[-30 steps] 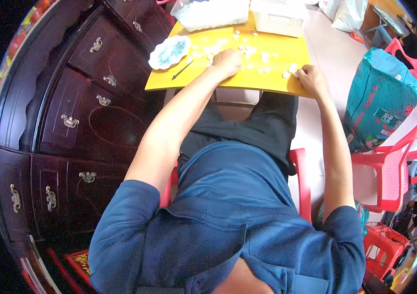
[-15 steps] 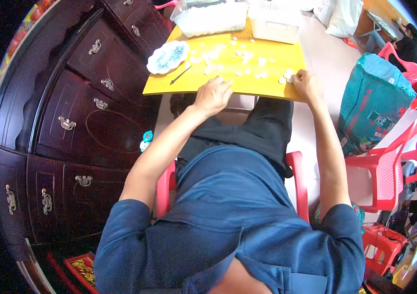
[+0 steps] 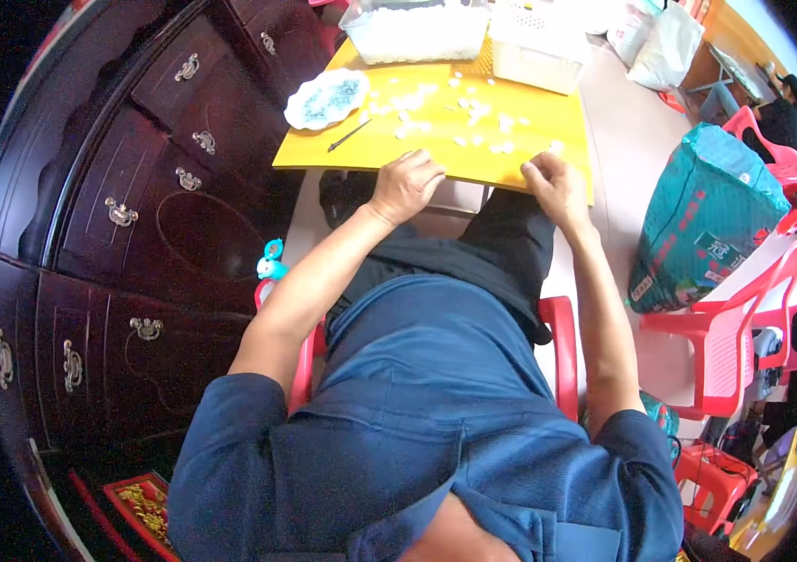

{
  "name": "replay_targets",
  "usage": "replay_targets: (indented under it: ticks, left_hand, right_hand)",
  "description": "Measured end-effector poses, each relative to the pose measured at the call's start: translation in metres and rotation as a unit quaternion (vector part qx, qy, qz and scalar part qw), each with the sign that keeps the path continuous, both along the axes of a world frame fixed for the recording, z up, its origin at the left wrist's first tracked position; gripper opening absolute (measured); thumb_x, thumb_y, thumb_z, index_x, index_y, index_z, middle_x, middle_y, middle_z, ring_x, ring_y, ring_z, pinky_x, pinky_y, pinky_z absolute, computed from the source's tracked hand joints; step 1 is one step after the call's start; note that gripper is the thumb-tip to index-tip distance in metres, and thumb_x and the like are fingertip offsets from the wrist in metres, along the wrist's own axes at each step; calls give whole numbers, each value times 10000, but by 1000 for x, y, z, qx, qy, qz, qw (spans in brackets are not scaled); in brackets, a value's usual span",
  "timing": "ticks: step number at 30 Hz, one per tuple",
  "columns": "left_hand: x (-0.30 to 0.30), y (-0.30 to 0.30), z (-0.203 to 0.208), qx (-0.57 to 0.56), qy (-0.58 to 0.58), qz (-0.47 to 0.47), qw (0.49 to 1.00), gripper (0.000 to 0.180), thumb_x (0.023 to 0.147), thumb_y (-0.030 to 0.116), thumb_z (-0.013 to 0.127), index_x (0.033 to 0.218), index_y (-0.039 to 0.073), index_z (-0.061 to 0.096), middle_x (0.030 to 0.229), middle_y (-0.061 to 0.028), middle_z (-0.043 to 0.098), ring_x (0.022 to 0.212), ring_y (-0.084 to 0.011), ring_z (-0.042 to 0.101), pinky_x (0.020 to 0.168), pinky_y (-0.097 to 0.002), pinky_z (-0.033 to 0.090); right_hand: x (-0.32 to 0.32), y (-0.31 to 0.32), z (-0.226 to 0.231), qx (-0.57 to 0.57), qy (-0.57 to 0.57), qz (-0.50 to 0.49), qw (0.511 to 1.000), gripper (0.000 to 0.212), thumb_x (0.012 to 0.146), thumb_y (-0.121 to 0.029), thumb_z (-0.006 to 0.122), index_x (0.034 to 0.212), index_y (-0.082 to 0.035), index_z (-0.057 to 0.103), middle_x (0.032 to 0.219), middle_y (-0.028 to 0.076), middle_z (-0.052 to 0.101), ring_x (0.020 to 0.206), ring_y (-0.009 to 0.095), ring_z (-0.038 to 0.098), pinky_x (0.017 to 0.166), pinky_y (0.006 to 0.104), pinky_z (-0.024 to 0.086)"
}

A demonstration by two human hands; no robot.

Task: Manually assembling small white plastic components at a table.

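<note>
At the near edge of a yellow tabletop (image 3: 300,150), my left hand (image 3: 408,183) is closed, fingers curled and their tips together. My right hand (image 3: 556,185) is at the same edge, farther right, with thumb and fingers drawn into a pinch. Whatever either hand holds is too small or hidden to make out. Beyond both hands, several small white pieces (image 3: 459,141) lie scattered, overexposed. To the left are a thin dark pointed tool (image 3: 350,135) and a white scalloped dish (image 3: 297,110) with a bluish inside.
A clear tub of white pieces (image 3: 417,36) and a white perforated basket (image 3: 537,67) stand at the table's far side. Dark wooden drawers (image 3: 159,197) line the left. On the right, a big teal bag (image 3: 707,220) stands by a pink plastic chair (image 3: 731,337).
My right hand has moved left along the table edge, away from the white pieces at the right and nearer my left hand. My left hand has barely moved. The view has shifted slightly.
</note>
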State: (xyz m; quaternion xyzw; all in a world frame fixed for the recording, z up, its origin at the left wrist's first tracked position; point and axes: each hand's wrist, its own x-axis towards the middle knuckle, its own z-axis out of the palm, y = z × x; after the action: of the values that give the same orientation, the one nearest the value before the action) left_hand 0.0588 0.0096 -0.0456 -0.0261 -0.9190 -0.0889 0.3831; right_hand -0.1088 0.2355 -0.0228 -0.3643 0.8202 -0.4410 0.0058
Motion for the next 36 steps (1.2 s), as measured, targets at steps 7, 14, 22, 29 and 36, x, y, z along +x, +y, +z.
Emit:
replay_targets:
  ticks: [7, 14, 22, 29, 36]
  left_hand:
    - [1, -2, -2, 2, 5, 13, 1000, 48, 814, 144, 682, 834, 104, 665, 822, -72, 600, 777, -271, 633, 683, -367, 527]
    - [-3, 20, 33, 189, 31, -14, 981, 82, 852, 131, 662, 843, 50, 663, 803, -105, 634, 743, -294, 639, 659, -358, 511]
    - [16, 44, 39, 383, -3, -70, 921, 83, 881, 80, 667, 895, 10, 709, 794, -48, 656, 686, -106, 606, 637, -254, 481]
    - [19, 37, 17, 415, -5, -66, 907, 86, 883, 70, 671, 894, -6, 709, 811, -52, 684, 721, -110, 664, 678, -252, 524]
    - [16, 30, 1, 487, -38, -81, 869, 120, 906, 108, 672, 934, -4, 703, 804, -15, 688, 706, -100, 649, 648, -252, 520]
  right_hand:
    - [17, -23, 5, 25, -13, 64, 998, 257, 890, -258, 650, 883, -5, 691, 697, 98, 663, 661, 182, 634, 641, 333, 499]
    - [19, -42, 2, -63, -332, 177, 924, 198, 966, -259, 611, 928, -73, 667, 756, -6, 649, 631, 65, 556, 577, 209, 451]
    - [44, -52, 0, -149, -597, 233, 753, 141, 994, -227, 587, 1006, -101, 648, 848, -7, 666, 680, 75, 584, 615, 213, 491]
    - [51, -50, -14, -135, -585, 240, 763, 92, 967, -205, 627, 974, -118, 655, 831, -27, 665, 686, 55, 586, 623, 202, 490]
    - [57, -52, -14, -142, -564, 209, 786, 85, 954, -195, 641, 955, -112, 660, 819, -31, 658, 679, 57, 577, 612, 206, 467]
